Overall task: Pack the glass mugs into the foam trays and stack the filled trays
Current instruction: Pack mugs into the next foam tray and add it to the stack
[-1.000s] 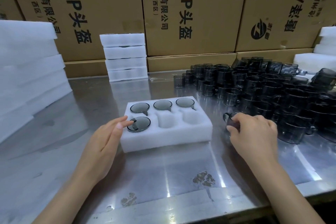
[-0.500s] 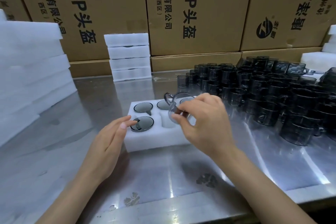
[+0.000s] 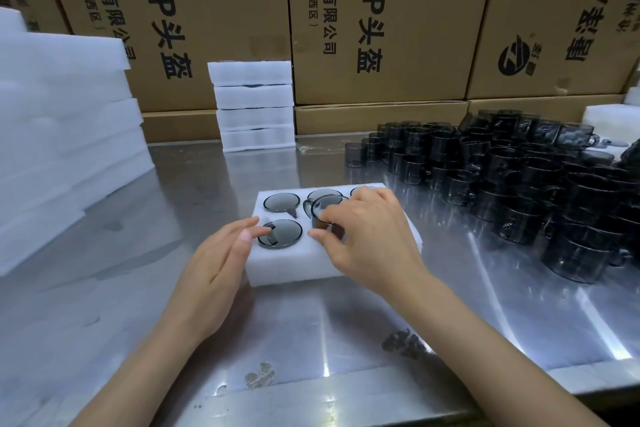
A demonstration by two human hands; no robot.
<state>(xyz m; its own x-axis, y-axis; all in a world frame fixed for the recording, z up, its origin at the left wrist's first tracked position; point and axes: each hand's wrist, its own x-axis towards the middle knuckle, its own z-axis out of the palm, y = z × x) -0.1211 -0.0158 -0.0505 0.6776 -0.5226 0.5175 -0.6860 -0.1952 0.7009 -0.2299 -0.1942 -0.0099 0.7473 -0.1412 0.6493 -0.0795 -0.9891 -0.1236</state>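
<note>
Two hands at the foam tray (image 3: 287, 265), frame centre.
Right hand (image 3: 370, 239) pinches an upright mug (image 3: 323, 210), handle pointing left; left hand (image 3: 214, 263), fingers straight, touches a seated mug (image 3: 281, 233).

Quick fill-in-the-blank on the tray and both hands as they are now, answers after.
The right hand lowers a mug into the front ____ pocket of the foam tray.
The left hand touches the front ____ mug.
The stack of filled trays holds ____ trays.

Missing: middle; left; four
</note>
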